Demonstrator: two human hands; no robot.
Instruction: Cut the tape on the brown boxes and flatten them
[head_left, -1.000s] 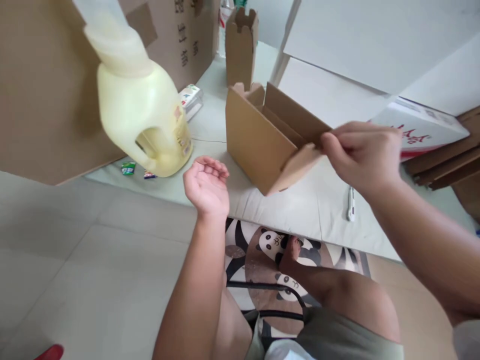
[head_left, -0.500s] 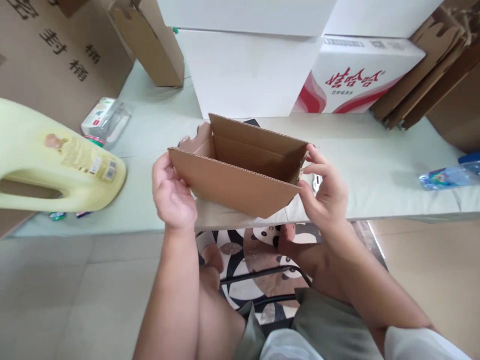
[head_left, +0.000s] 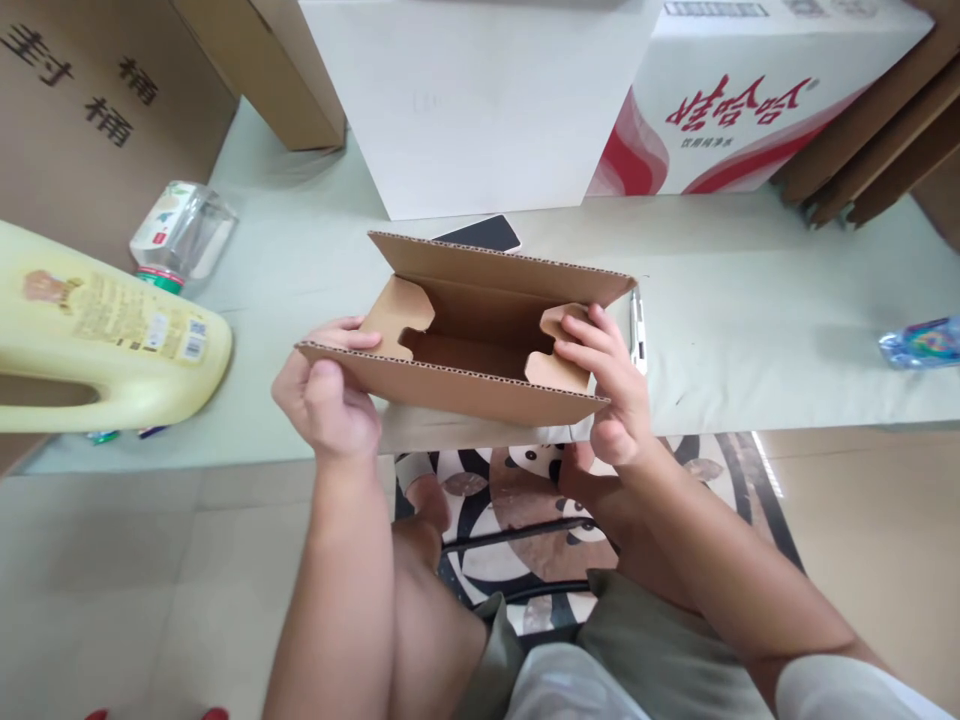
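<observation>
A brown cardboard box [head_left: 450, 385] is between my hands at the front edge of the table, its top open toward me. The two notched end flaps are folded inward, and the long front and back flaps stand up. My left hand [head_left: 330, 390] grips the left end, fingers on the left end flap [head_left: 401, 312] and thumb outside by the front panel. At the other end, my right hand [head_left: 615, 385] has its fingers over the right end flap [head_left: 555, 370], with the thumb low near the front corner. Inside, the part of the box I can see is bare cardboard.
Behind the box lies a phone [head_left: 487, 234]. A thin white object [head_left: 637, 330] is right of my fingers. White cartons [head_left: 480, 110] stand at the back, folded cardboard [head_left: 862, 130] at the right. A yellow jug [head_left: 150, 340], clear bottle [head_left: 180, 235] and plastic bottle [head_left: 922, 342] are around.
Both end flaps have been folded inward over the opening, with my fingers moving from the outer ends onto them. The view has shifted, bringing the phone into sight.
</observation>
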